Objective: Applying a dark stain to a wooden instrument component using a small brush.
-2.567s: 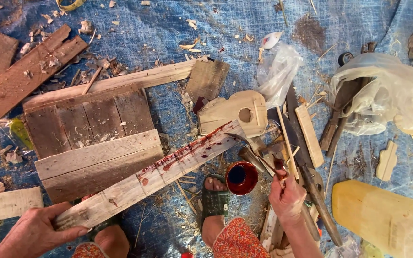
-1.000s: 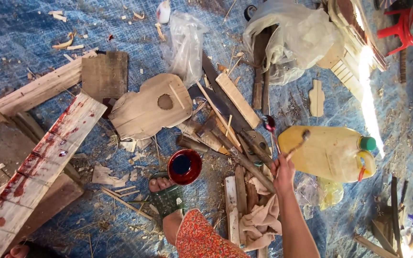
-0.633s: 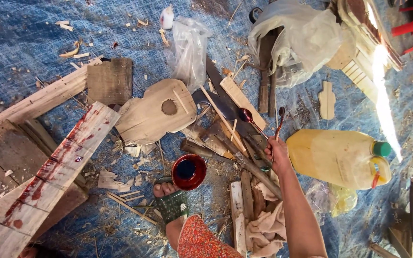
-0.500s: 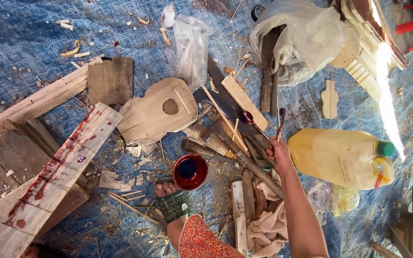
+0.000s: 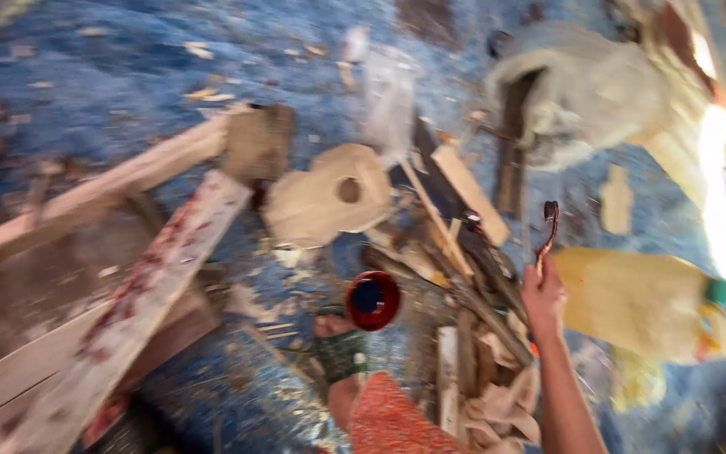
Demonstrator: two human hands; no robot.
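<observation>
Red-tipped brush (image 5: 548, 231) gripped in the right hand (image 5: 542, 294) — the view is blurred.
The hand holds the brush upright over the wood scraps (image 5: 464, 286), right of the red cup (image 5: 373, 299) and beside the yellow jug (image 5: 632, 303) — left hand not seen.

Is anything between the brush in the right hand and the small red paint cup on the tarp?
Yes: loose wood sticks lie between the brush in the right hand and the red cup.

paintbrush (image 5: 548, 231) | thin, dark red-stained tip | upright, tip up | beside yellow jug, above wood scraps
</observation>
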